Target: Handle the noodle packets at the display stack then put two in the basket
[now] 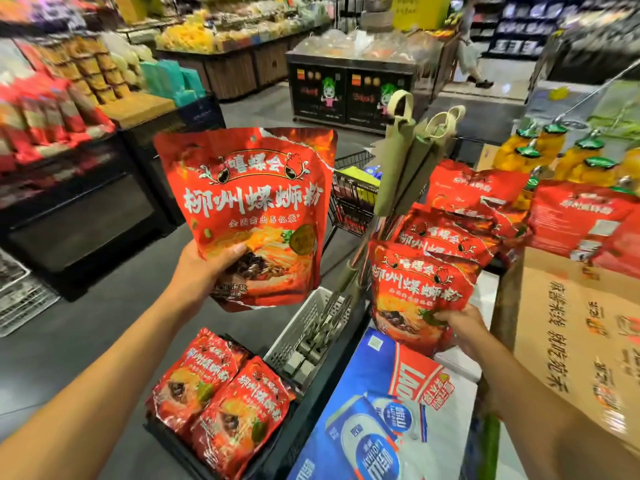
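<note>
My left hand [204, 271] grips a red noodle packet [249, 202] by its lower left edge and holds it upright in the air, thumb across the front. My right hand [462, 327] pinches the lower right corner of a second red packet [420, 292], which stands at the front of a row of the same red packets [460, 216] on a display to the right. Two more red packets [221, 400] lie in a black basket [298, 424] below my left arm.
A white plastic crate [304, 327] and a blue printed carton [374, 410] sit below the hands. A cardboard box [581, 341] stands at right, orange bottles [568, 157] behind it. Khaki bags [412, 157] hang above a wire cart [349, 202]. Shelves line the left aisle.
</note>
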